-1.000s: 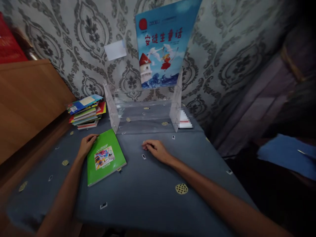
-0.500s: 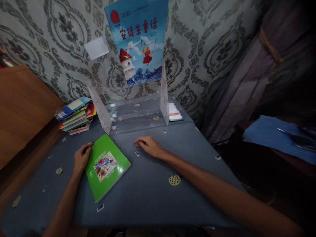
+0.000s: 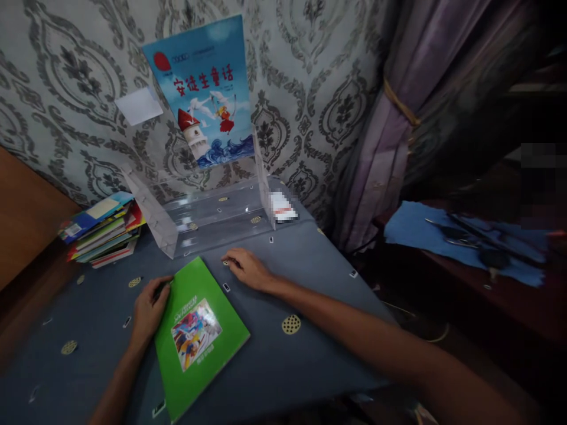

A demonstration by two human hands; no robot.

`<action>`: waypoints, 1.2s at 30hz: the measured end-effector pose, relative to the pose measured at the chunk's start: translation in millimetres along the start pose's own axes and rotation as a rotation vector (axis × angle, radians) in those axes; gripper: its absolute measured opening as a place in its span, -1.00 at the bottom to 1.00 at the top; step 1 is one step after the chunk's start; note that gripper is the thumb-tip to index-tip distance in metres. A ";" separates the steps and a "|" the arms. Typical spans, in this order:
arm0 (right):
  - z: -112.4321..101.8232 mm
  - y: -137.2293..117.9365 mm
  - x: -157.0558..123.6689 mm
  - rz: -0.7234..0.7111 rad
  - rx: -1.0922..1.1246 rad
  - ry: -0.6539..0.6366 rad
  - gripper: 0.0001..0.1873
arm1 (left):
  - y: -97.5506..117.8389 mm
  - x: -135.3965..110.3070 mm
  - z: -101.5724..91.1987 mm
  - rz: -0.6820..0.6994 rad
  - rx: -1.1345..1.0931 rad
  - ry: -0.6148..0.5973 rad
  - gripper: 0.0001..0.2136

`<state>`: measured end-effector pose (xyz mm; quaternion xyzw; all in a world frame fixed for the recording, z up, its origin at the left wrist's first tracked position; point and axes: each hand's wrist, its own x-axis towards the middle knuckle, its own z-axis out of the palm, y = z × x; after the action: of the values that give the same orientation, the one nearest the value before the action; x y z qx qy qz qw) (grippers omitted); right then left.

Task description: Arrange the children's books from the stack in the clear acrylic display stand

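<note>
**Green bk (image 3: 204,339) flat on cloth (image 3: 261,366)**

Bk lies angled, prob. flat for steady support. L hand (image 3: 150,307), fingers bent, at its left edge; can't tell if pinching. R hand (image 3: 248,268) loose, half-uncurled nearby, nothing visible in it. Behind, side panels (image 3: 153,218) apparently brace a clear, smooth stand (image 3: 212,212). Bk: glossy rectangle; cloth: soft-looking, blue-grey.

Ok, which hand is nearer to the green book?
Left: the left hand is at the left edge of the green book; the right hand is off to its right, apart.
</note>
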<state>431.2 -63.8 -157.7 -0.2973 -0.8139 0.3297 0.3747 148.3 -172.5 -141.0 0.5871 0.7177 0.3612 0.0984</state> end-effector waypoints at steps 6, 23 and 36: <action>-13.1 10.7 -8.0 0.056 0.017 0.090 -0.71 | 24.6 11.2 33.0 0.099 0.015 -0.054 -0.59; -76.3 38.6 -33.3 0.136 -0.239 0.184 -0.70 | 113.1 54.2 128.6 0.431 -0.035 -0.197 -0.78; -84.9 53.9 -33.8 0.101 -0.255 0.202 -0.64 | 114.9 57.4 133.1 0.483 -0.018 -0.246 -0.78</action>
<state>530.7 -29.2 -170.0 -0.4147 -0.7914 0.2108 0.3966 295.4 -60.6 -147.7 0.7800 0.5362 0.3064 0.1011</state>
